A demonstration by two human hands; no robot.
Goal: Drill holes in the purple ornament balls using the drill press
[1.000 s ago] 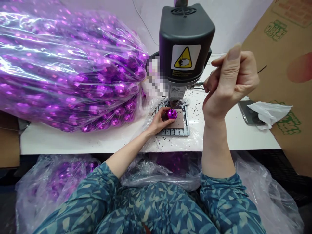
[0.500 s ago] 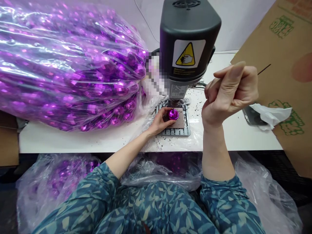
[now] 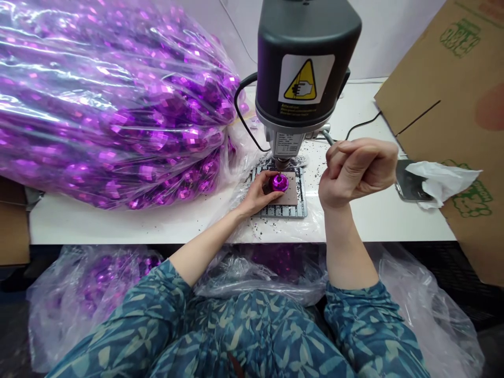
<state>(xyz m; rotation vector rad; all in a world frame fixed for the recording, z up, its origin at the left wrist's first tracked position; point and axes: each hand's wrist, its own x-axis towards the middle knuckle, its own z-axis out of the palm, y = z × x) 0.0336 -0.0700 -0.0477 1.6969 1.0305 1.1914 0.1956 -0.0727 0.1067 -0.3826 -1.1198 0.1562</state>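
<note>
A shiny purple faceted ball (image 3: 280, 182) rests on a flat brownish board (image 3: 290, 195) over the slotted metal base (image 3: 302, 207) of a bench drill press (image 3: 307, 31). Thumb and fingers of my left hand (image 3: 260, 194) are closed around the ball from its left side. The drill's chuck (image 3: 281, 163) is right above the ball; whether the bit touches it I cannot tell. My right hand (image 3: 356, 170) is wrapped in a fist round the press's lever (image 3: 328, 137), whose far end is hidden inside the fingers.
A big clear bag of purple faceted balls (image 3: 157, 121) fills the left of the white table (image 3: 118, 223). Dark shavings lie around the base. To the right are a phone (image 3: 409, 181), a crumpled tissue (image 3: 443, 178) and a cardboard box (image 3: 444, 110). Plastic bags hang below the table edge.
My right hand has come down and a little to the left with the lever. My left hand still holds the ball in the same place.
</note>
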